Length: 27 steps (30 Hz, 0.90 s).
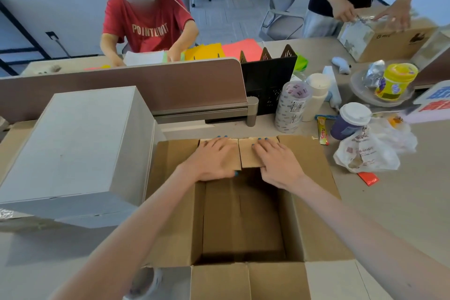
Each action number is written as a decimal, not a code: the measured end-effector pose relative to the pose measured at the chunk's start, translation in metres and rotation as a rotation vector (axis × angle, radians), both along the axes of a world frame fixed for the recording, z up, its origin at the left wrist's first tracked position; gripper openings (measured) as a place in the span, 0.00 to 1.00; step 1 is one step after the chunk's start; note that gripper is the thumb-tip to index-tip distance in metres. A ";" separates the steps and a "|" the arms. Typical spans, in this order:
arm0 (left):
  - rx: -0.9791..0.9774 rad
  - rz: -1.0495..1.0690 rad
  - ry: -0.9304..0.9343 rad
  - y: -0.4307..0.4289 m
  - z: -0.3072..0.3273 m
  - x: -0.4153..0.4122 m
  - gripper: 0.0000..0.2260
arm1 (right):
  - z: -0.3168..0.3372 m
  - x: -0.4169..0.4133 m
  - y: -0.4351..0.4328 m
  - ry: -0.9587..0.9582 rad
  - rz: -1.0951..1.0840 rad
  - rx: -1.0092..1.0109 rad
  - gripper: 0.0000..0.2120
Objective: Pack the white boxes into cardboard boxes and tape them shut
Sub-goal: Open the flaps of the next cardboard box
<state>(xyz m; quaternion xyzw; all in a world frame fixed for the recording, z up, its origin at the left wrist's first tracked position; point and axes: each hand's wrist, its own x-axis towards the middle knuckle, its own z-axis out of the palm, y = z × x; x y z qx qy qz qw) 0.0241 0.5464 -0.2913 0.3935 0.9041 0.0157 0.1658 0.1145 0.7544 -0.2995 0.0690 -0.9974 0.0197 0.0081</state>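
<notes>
An open cardboard box [314, 217] stands in front of me with its side and near flaps spread out and nothing visible inside. Its far flap [247, 157] is in two halves, folded inward over the opening. My left hand [214, 158] lies on the left half with the thumb hooked under its edge. My right hand [277, 163] lies on the right half, its thumb hidden under the edge. A large closed white box [73, 151] sits on the desk to the left, touching the cardboard box.
A stack of clear tape rolls [292, 107], a white cup [316, 95], a lidded purple cup [350, 119] and a plastic bag [370, 151] crowd the right. A desk divider [146, 90] and black file rack [267, 80] stand behind. Two people work across the desk.
</notes>
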 end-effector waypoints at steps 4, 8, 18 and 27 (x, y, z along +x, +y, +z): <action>-0.021 0.060 -0.219 0.000 0.032 -0.013 0.31 | 0.024 -0.012 0.009 0.157 0.078 -0.035 0.12; 0.077 0.171 -0.367 -0.003 0.062 -0.025 0.24 | 0.037 -0.030 0.012 0.304 0.130 -0.020 0.11; 0.406 0.387 0.448 0.003 0.036 -0.060 0.22 | 0.026 -0.075 0.003 0.307 -0.080 0.048 0.32; 0.089 0.371 0.278 -0.006 -0.032 -0.032 0.29 | -0.014 -0.059 0.003 0.038 -0.007 -0.006 0.33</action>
